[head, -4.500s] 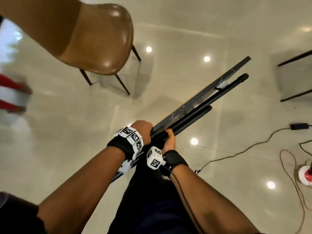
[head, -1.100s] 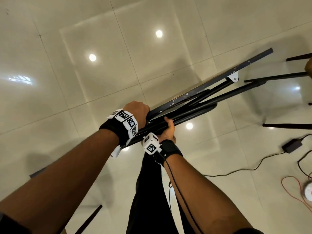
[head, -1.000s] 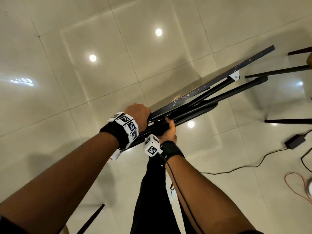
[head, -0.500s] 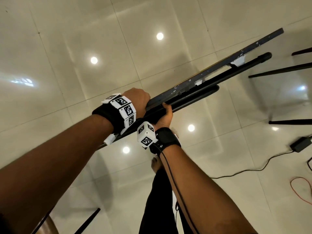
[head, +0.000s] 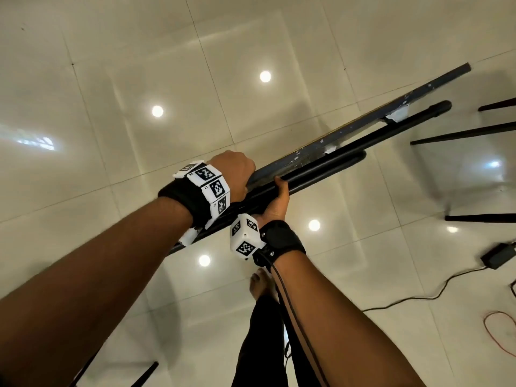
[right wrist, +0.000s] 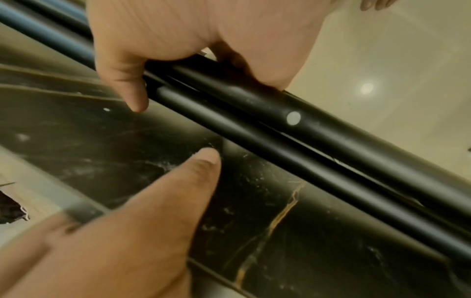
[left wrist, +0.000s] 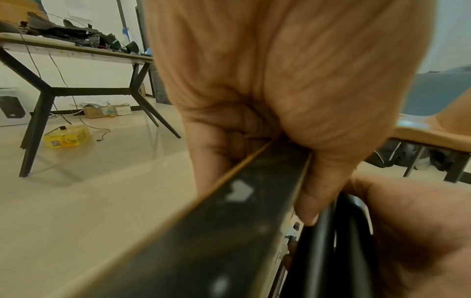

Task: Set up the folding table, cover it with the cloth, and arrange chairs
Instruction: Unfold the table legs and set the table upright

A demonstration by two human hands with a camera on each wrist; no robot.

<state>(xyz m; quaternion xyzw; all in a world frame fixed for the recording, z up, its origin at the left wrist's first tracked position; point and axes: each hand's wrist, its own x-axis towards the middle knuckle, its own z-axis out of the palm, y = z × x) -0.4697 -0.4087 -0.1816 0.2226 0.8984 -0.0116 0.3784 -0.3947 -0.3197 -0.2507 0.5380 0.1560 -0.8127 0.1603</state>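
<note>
— Whereabouts of the folding table (head: 363, 129)?

— Held up off the tiled floor (head: 111, 79), folded flat and seen edge-on, slanting away to the right. Black tube legs (head: 349, 160) lying tight against the underside.

— And the left hand (head: 237, 171)?

— Clamped over the top edge of the board, fingers curled down one face and thumb down the other, as seen from the left wrist.

— Right hand (head: 275, 202)?

— Underneath, palm up, wrapped round the black tubes, thumb hooked over the upper one. Just beside the left hand, nearly touching.

— Any containers?

— Only in the left wrist view. A yellow box (left wrist: 66, 136) on the floor beside the leg of a long work table (left wrist: 76, 52), with something small and black on its top and a thin cable trailing off. Contents impossible to tell. Further back, against the wall under that table, low cardboard boxes (left wrist: 107, 110) with a few small items around them, too small to make out.

— Anything legible?

— Dark printing and a square code on the yellow box, blurred past reading. Black-and-white square markers on both wrist bands (head: 209, 188), with tiny characters beside them, too small to read.

— Other things around?

— An orange-brown chair seat (left wrist: 433, 131) at the right of the left wrist view. Dark chair legs (head: 460, 135) on the floor past the table's far end. A black adapter (head: 498, 256) with its cable, and a red cord (head: 499, 331), well off to the right.
</note>
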